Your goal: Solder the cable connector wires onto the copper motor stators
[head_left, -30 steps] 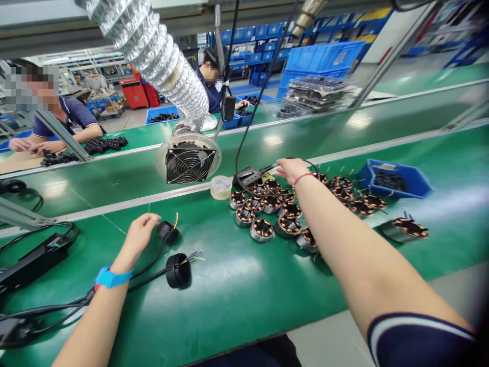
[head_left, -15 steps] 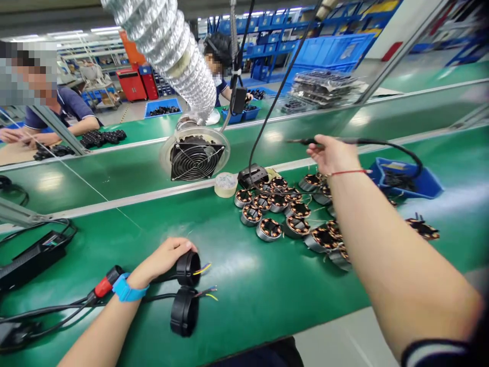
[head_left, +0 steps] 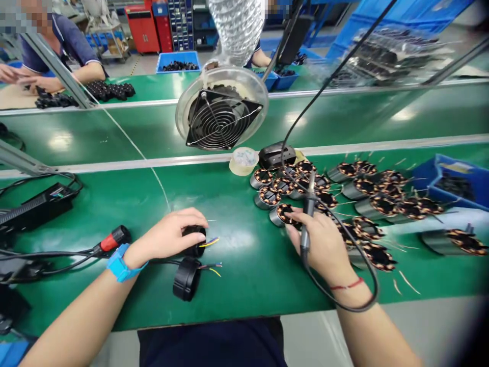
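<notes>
My left hand, with a blue band at the wrist, is closed with thumb and fingers around a black plastic ring housing with coloured wire ends sticking out. A thin pale wire comes down behind this hand; whether the fingers pinch it is hidden. Just in front lies a second black ring housing with stripped wire ends. My right hand holds a soldering iron, its tip pointing up and away. Its fingertips are beside a copper-wound motor stator; I cannot tell whether they touch it.
Several stators fill the right of the green bench. A fume extractor fan hangs ahead, behind a tape roll. A blue bin stands far right. Left are a black power adapter and cables. A co-worker sits opposite.
My right hand has come back and down with the soldering iron, from the rear of the bench to the near stators. My left thumb now shows across the ring housing. The view has tilted down.
</notes>
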### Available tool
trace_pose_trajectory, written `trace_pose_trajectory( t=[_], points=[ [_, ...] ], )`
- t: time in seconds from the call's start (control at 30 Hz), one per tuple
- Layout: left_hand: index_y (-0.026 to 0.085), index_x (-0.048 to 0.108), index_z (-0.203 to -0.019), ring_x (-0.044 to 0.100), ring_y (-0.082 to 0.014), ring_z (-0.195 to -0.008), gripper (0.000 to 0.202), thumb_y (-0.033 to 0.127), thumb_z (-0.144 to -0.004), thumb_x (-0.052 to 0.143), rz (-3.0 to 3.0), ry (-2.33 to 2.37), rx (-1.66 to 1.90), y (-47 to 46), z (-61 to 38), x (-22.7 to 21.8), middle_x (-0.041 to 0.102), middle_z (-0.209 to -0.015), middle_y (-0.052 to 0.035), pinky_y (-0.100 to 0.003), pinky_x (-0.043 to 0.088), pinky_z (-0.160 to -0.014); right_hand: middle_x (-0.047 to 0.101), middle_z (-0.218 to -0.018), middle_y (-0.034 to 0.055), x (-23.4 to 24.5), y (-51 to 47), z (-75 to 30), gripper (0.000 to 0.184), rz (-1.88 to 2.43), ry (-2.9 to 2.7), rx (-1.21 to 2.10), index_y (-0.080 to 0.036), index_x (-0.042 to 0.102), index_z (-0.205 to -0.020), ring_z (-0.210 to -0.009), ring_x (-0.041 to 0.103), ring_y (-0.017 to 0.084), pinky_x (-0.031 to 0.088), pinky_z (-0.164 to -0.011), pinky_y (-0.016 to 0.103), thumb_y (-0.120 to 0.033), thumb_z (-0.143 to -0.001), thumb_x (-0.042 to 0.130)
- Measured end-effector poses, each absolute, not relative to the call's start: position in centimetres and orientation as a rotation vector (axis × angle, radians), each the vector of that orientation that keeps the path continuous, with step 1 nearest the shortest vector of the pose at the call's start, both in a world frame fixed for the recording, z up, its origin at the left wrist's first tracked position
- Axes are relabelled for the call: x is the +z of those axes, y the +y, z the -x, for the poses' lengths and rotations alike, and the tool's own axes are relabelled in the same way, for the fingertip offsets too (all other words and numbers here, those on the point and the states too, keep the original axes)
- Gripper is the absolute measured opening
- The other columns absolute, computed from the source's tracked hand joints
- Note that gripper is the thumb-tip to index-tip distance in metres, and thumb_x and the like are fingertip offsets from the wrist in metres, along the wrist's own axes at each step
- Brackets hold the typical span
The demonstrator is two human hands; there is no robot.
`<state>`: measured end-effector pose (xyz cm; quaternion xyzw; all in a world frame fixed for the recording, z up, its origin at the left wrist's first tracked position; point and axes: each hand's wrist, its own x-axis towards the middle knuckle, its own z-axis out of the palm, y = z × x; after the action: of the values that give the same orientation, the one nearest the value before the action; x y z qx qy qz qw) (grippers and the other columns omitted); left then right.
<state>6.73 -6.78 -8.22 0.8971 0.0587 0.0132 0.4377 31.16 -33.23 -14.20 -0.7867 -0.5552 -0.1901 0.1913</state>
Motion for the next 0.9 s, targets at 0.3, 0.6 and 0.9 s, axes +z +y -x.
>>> trace_pose_trajectory(
  t=[0.3,0.6,0.9],
  points=[
    [0.021,0.067,-0.097,0.059,-0.0153,-0.085,0.024,0.038,-0.092,0.051,-2.775,-0.022,0.031,-8.9,-6.1,-8.0,0.062,-0.098,-0.0041,-0.025,0.045,-0.069,0.067,-0.093,0.0097,-13.4,-29.8,-24.9,0.024,2.059,-1.66,-0.316,-0.02,0.057,-0.106,-0.083,0.06,0.024,0.048,-0.073,0.039,-0.027,-0.083,0.058],
    [0.018,0.068,-0.088,0.057,-0.0166,-0.083,0.023,0.026,-0.094,0.047,-2.632,0.181,0.036,-8.3,-6.5,-7.6,0.065,-0.086,-0.003,-0.029,0.044,-0.076,0.069,-0.102,0.0046,-9.6,-23.1,-22.9,0.025,1.788,-1.588,-0.047,-0.025,0.055,-0.11,-0.092,0.065,0.02,0.05,-0.087,0.04,-0.015,-0.087,0.05],
    [0.015,0.065,-0.08,0.056,-0.0115,-0.075,0.024,0.027,-0.092,0.049,-2.044,0.141,-0.134,-5.8,-6.5,-7.7,0.062,-0.083,-0.001,-0.022,0.042,-0.071,0.064,-0.098,0.0027,-11.5,-21.1,-19.0,0.023,1.567,-1.309,0.368,-0.025,0.047,-0.104,-0.09,0.064,0.015,0.053,-0.081,0.03,-0.011,-0.087,0.05]
  ],
)
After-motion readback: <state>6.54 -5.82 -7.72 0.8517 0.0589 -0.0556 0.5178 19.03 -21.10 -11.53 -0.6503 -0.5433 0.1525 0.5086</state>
